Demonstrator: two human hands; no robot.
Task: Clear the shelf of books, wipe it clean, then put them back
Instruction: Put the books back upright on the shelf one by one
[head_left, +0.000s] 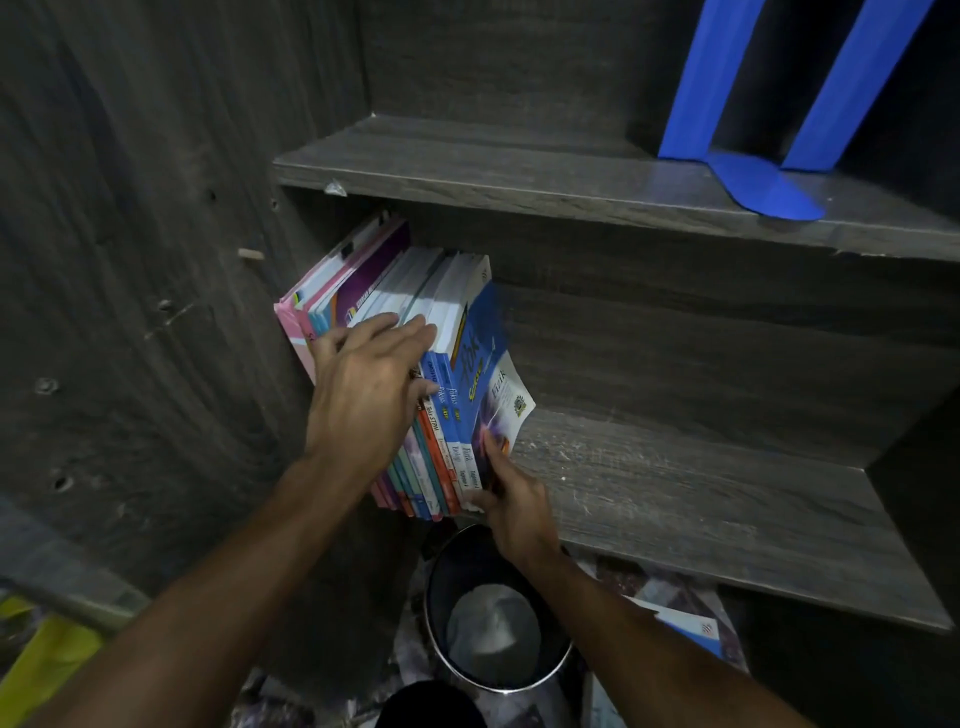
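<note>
Standing at the left end of the grey shelf (675, 499) near the centre of the frame, the row of books (447, 322) has the left hand (371, 395) laid straight-fingered across its spines, while the right hand (514, 499) grips its lower right corner.

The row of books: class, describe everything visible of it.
The row of books holds thin paperbacks, pink, purple, orange and blue, standing spine-out at the left end of the lower shelf, beside the cabinet wall. The left hand lies flat across their tops; the right hand grips the lower corner of the rightmost blue book.
</note>
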